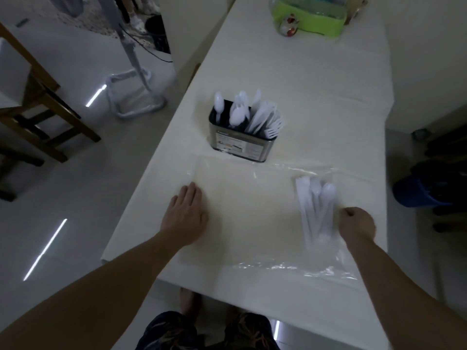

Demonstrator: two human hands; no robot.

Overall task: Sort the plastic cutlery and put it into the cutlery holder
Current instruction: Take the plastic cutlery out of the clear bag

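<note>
Presently, the left hand (185,213) lies flat and open, palm down, on the near-left edge of a clear plastic bag (252,210) spread across the white table (303,84); it grips nothing, and its placement suggests it is pinning the bag so that it will not slide. Beyond the bag, toward the far side, stands the metal cutlery holder (240,144), already stocked: spoons upright in its left part, knives and forks leaning to the right. This indicates sorting is well advanced. Further right, a small bundle of loose cutlery (314,208), mostly spoons, rests at the bag's right end, bowls pointing away; whether it lies inside or on top of the bag cannot be determined. The right hand (357,223) sits just beside this bundle, fingers curled into a loose fist, apparently empty, probably positioned to gather the remaining pieces.
</note>
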